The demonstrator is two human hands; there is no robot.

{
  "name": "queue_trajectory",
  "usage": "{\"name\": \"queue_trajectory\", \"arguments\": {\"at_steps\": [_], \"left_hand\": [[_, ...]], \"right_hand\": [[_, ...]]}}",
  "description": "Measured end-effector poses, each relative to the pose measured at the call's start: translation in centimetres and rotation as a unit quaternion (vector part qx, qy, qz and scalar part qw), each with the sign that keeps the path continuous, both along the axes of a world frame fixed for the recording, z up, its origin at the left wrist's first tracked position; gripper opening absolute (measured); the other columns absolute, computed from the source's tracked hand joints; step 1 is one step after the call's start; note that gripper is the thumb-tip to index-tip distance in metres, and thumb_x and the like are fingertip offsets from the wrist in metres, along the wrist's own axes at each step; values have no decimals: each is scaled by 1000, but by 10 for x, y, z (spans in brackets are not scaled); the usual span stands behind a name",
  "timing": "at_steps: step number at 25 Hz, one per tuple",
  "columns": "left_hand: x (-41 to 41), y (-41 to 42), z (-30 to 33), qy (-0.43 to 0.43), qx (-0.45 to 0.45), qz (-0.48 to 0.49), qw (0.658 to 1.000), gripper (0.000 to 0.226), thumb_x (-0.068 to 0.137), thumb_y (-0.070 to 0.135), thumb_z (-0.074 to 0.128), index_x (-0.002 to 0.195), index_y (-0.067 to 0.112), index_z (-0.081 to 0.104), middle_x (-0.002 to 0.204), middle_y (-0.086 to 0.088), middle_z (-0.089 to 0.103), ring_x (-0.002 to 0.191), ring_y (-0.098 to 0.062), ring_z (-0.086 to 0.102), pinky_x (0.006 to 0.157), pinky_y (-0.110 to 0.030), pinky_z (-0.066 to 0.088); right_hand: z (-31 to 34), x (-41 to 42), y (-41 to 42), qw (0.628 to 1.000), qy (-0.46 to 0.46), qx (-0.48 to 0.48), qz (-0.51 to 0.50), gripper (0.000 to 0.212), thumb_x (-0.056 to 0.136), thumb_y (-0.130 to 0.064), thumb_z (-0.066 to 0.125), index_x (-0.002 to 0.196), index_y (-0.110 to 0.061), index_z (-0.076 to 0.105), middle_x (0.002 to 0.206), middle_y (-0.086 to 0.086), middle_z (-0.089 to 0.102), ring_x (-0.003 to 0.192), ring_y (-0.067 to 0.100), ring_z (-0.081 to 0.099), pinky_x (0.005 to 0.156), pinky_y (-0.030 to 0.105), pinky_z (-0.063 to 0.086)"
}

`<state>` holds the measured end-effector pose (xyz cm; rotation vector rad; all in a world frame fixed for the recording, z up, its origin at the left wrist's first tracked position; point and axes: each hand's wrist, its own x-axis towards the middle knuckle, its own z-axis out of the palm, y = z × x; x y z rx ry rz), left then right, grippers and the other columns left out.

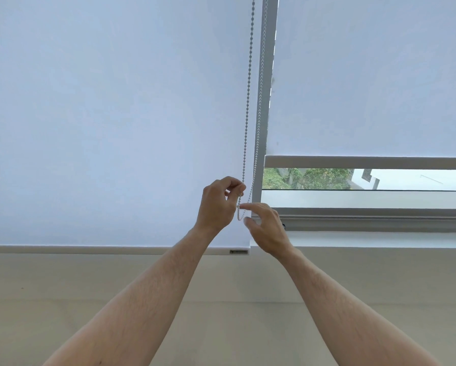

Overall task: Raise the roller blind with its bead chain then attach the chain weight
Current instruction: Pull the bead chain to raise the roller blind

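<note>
- Fabric of the large pale roller blind (102,114) on the left hangs fully lowered, its white bottom bar (116,250) sitting near the sill, so by my reading the raising has not begun.
- Looped white bead chain (248,101) hangs down at the right edge of this blind, one strand in front of the fabric and the other against the grey window frame post (267,75); the bottom of the loop hangs between the two hands.
- Left hand (219,204) is curled nearly closed, thumb and forefinger pinching the front strand just above the bottom of the loop, probably to steady it and to pick the strand that must be pulled.
- Right hand (267,228) is half open, forefinger extended to touch the chain at the lower curve and thumb spread below it; it grips nothing that I can see, and seems to be feeling for the other strand or keeping the loop from swinging.
- Both forearms reach up and forward, since the loop ends well above the sill.
- Second pale roller blind (366,75) on the right is partly raised, showing a strip of glass with green trees (300,178) outside.
- No chain weight shows anywhere; where it lies I cannot tell.
- Next move likely needs a steady downward pull on one strand, hand over hand.
</note>
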<state>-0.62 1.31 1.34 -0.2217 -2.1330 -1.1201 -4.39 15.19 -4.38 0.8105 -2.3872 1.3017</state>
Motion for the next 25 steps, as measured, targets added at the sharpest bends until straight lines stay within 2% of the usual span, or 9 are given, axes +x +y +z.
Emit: {"name": "queue_trajectory", "arguments": {"at_steps": [2,4,7,10,13,17,19,21,25], "left_hand": [[2,0,-2,10,-2,4,1000,10,92,16,62,87,14,70,82,1,73,78,-15,65,68,-3,42],[3,2,-4,21,-15,-2,1000,10,92,17,62,87,14,70,79,4,71,78,-14,64,68,-3,41],[4,7,-8,26,-16,-5,1000,10,92,16,62,87,13,70,79,4,70,80,-16,64,72,-10,44],[7,13,-15,31,-16,-7,999,9,92,14,62,87,12,70,81,5,69,83,-16,63,77,-21,48],[11,19,-27,36,-21,-5,999,9,91,11,62,85,12,69,80,9,67,83,-14,62,77,-20,47],[14,24,-50,9,-23,-9,1000,9,90,13,64,83,12,68,81,3,70,83,-13,61,78,-25,48],[14,25,-57,-13,-21,-17,1000,8,90,15,64,84,15,69,83,4,70,86,-12,61,80,-29,50],[14,24,-63,-28,-34,-23,999,7,90,18,65,87,17,71,87,6,72,90,-12,61,82,-31,50],[18,18,-73,-45,-49,-46,997,18,90,28,65,106,25,72,97,13,72,96,-4,59,84,-21,46]], "right_hand": [[13,1,2,995,-47,-85,12,38,86,-18,49,119,-20,68,119,-3,70,113,6,57,97,25,41],[32,-1,3,983,-57,-176,9,31,95,-28,47,115,-20,69,104,-3,75,105,8,65,89,23,45],[66,-1,-2,972,-40,-229,25,35,98,-42,45,108,-20,70,87,-3,74,88,6,69,78,20,46],[95,2,-12,968,0,-245,57,29,100,-40,46,106,-22,68,80,-3,74,75,8,69,69,16,49],[114,4,-19,957,23,-282,69,24,102,-34,44,98,-23,65,67,-7,71,63,11,67,63,21,51],[111,3,-18,960,15,-274,52,29,102,-18,40,80,-22,58,47,-7,52,44,12,47,49,25,42],[101,4,-16,965,6,-258,44,31,102,-16,41,75,-21,53,48,0,45,43,16,40,47,29,36],[91,4,-14,969,1,-246,34,31,102,-18,41,73,-19,51,50,3,44,44,15,38,45,27,36],[78,4,-10,972,6,-233,18,33,103,-18,41,71,-17,50,48,-5,44,41,8,39,42,20,37]]}}
